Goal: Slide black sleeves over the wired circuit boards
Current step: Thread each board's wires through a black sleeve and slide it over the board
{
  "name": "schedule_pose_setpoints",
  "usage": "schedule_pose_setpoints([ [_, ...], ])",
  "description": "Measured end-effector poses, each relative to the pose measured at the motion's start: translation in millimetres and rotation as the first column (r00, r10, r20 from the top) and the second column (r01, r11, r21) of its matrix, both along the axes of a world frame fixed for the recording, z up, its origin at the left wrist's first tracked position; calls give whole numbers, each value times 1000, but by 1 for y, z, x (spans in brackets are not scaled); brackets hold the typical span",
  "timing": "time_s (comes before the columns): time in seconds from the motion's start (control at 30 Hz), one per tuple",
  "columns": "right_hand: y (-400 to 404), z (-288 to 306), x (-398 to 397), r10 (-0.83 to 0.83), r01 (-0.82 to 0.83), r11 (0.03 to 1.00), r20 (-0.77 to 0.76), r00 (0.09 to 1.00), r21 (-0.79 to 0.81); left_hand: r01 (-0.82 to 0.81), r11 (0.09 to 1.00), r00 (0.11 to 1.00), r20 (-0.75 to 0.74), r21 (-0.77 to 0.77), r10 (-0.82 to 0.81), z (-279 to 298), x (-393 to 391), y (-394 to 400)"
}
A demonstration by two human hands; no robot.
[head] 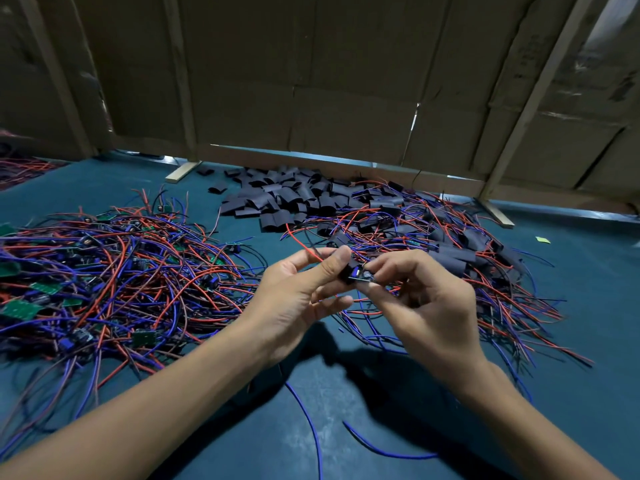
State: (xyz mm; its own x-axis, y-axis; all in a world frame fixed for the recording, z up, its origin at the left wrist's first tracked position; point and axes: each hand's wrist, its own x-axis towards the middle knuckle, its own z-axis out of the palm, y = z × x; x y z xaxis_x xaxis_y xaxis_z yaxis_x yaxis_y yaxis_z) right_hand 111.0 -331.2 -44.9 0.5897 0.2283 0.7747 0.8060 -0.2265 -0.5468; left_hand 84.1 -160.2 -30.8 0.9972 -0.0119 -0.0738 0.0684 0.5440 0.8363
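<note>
Above the desk, my left hand pinches the black sleeve; my right hand pinches the circuit board, its long axis lying left-right, pointing into the sleeve.

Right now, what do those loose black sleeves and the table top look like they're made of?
The black sleeves: thin, matte, flexible plastic tubing by the look, since they lie flattened and creased. The table top: a dark teal mat, perhaps rubber or vinyl, smooth with a dull sheen and pale scuffs.

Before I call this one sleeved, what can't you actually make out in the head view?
- How far the black sleeve covers the circuit board: left hand thumb and right hand fingers hide it.
- Board components: too small, blurred.
- Pile of unsleeved boards: cut by the left edge.
</note>
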Motion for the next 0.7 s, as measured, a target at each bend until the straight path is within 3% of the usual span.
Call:
schedule_pose_setpoints([
  [0.2, -1, -2, 3, 49, -11, 988, -240, 969, 156, 25, 999, 999, 45, -39, -23, 2, 0, 0],
  [0.33, -2, -5, 6, -3, 17, 996, -157, 988, 91, -11, 999, 998, 69, -46, 14, -2, -1, -3],
  [0.5, 0, -6, 6, 77, -63, 989, -103, 992, 132, -66, 992, 996, 53, -107, 72, -1, -1, -5],
  [0.7, -1, -11, 7, 23, 3, 990, -182, 983, 141, -27, 989, 999, 36, -147, 32, -4, 0, -11],
])
